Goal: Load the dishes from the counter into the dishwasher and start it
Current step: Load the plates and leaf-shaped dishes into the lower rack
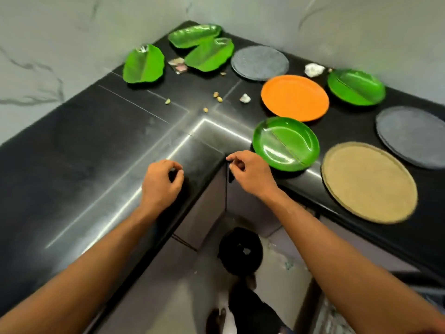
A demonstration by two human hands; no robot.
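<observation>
Where the two counter runs met: both hands hung at the inner corner of the black counter point(96, 153), bare forearms reaching in from the bottom of the view.
Left hand point(163, 182): fingers loosely curled over the counter's front edge, gripping nothing that could be seen.
Right hand point(250, 169): fingers bent in toward the thumb just off the corner; whether the tips pinched anything could not be told.
Nearest dish: a round green divided plate point(286, 143) lay flat at the counter's edge, just beside the right hand and not touched by it.
Right run: an orange plate point(295, 97) sat behind that dish, a tan plate point(368, 182) lay near the front edge to its right, and a dark grey plate point(411, 136) lay beyond, cut by the frame's edge. A second green divided plate point(356, 86) sat back by the wall.
Back corner: a grey round plate point(260, 62) lay beside two leaf-shaped plates, the near leaf plate point(209, 55) overlapping the far leaf plate point(195, 34). A third leaf plate point(144, 63) lay apart to their left.
Litter: small nut-like scraps point(219, 98), a crumpled white scrap point(245, 98), a larger white wad point(313, 69) and a wrapper point(178, 65) were scattered among the dishes.
Backdrop: a pale veined wall point(48, 56) rose behind the counter.
Below: grey cabinet fronts point(202, 201) met under the corner, and a black round object point(240, 251) sat on the floor, too blurred to name.
</observation>
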